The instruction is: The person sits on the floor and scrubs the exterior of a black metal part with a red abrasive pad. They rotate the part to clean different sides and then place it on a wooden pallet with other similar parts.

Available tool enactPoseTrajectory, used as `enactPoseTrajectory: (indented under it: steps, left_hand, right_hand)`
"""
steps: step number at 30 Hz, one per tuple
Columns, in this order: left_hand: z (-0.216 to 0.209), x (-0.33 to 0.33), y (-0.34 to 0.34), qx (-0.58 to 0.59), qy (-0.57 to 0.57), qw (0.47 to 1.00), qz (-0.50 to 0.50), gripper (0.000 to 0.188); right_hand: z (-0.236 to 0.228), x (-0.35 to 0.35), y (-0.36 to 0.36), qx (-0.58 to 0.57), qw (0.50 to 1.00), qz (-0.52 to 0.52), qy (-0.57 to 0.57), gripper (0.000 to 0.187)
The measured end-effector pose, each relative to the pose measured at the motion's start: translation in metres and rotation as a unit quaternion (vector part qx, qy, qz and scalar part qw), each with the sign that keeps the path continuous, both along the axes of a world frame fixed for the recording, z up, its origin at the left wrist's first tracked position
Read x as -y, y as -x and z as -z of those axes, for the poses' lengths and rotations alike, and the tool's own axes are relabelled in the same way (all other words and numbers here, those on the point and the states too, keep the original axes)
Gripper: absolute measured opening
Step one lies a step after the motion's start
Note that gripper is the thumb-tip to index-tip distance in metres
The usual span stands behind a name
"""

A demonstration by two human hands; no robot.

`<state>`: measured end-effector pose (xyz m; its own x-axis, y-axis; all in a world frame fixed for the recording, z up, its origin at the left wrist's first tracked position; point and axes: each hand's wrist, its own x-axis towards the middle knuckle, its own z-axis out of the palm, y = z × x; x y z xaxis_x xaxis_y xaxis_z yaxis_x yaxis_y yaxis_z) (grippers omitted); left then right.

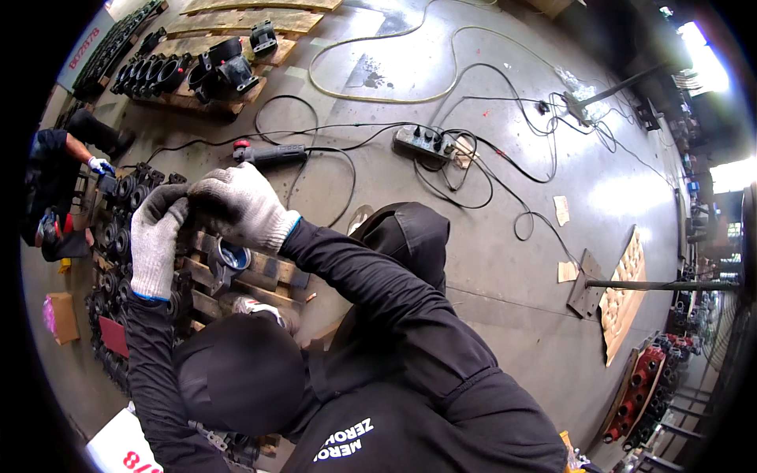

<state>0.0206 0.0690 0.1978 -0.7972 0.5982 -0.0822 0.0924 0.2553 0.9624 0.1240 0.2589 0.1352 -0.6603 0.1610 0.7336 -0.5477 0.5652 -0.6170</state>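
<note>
My left hand [155, 240], in a grey-white knit glove with dark stains, is raised with its fingers curled. Right beside it, my right hand [246, 206] wears the same kind of glove and is closed too. The fingertips of both meet over a dark spot, and whatever they grip there is hidden. Just below the hands, a black cast metal part [224, 272] with a blue-lined round opening sits on a wooden pallet [272, 272]. Beyond my right hand, an angle grinder [272, 154] with a dark body and a red piece lies on the floor.
Rows of dark castings [118, 236] stand left of my left hand. Cables run from a power strip [424, 144] across the floor. Farther back, a pallet [229, 98] carries black castings. A co-worker's gloved hand [101, 165] is at far left. A metal stand base [585, 284] stands right.
</note>
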Motion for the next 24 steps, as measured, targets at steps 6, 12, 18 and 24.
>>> enactPoseTrajectory:
  steps: [6, 12, 18, 24]
  left_hand:
    - [-0.023, -0.007, -0.004, 0.009, 0.113, 0.991, 0.078, 0.023]
    - [-0.012, 0.01, 0.014, 0.06, 0.142, 0.982, 0.112, 0.025]
    - [0.077, 0.086, 0.019, -0.012, 0.307, 0.949, 0.065, 0.072]
    - [0.171, 0.13, -0.031, -0.046, 0.37, 0.926, 0.056, 0.102]
  right_hand:
    - [0.005, -0.006, -0.003, 0.009, 1.0, -0.016, 0.0, 0.048]
    - [0.035, 0.007, -0.016, 0.1, 0.993, 0.032, 0.054, 0.027]
    - [0.103, 0.012, -0.025, 0.305, 0.952, -0.002, -0.032, 0.021]
    - [0.188, 0.038, -0.03, 0.435, 0.898, -0.022, 0.054, 0.019]
